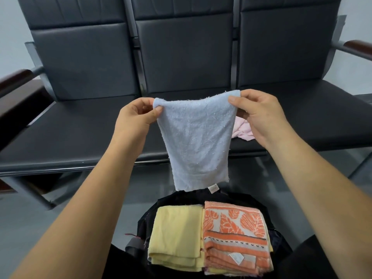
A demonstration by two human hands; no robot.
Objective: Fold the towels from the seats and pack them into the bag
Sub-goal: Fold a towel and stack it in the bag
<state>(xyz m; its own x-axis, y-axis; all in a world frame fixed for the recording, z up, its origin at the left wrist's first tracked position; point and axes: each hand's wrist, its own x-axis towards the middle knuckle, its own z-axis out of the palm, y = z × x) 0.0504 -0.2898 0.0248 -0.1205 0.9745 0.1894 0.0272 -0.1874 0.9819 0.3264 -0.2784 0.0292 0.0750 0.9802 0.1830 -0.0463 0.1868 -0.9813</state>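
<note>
Pinching the two top corners of the light blue towel [197, 141]: left hand [136, 115] on one corner, right hand [259, 115] on the other, thumb over curled fingers on each, cloth drawn fairly taut between and hanging free below the grip, up in the air in front of the seats [80, 137]. Probably mid-fold, or about to start one. Risks from here: with so shallow a pinch, losing a corner while bringing the hands together and dropping half the cloth; folding with the lower edge uneven, already narrower down there than at the grip, and ending with a lopsided bundle; trailing the hem across the bag [145, 222] directly beneath the grip and ruffling the folded stack inside. Inside that black bag, open at the top: a folded yellow towel [177, 232] under the left-hand side of the grip, and a folded orange leaf-patterned towel [233, 234] touching it under the right-hand side, together filling most of the visible opening, so little room for a loose fold. Just behind and below the right hand, on the seat: a crumpled pink towel [242, 129], not yet folded.
</note>
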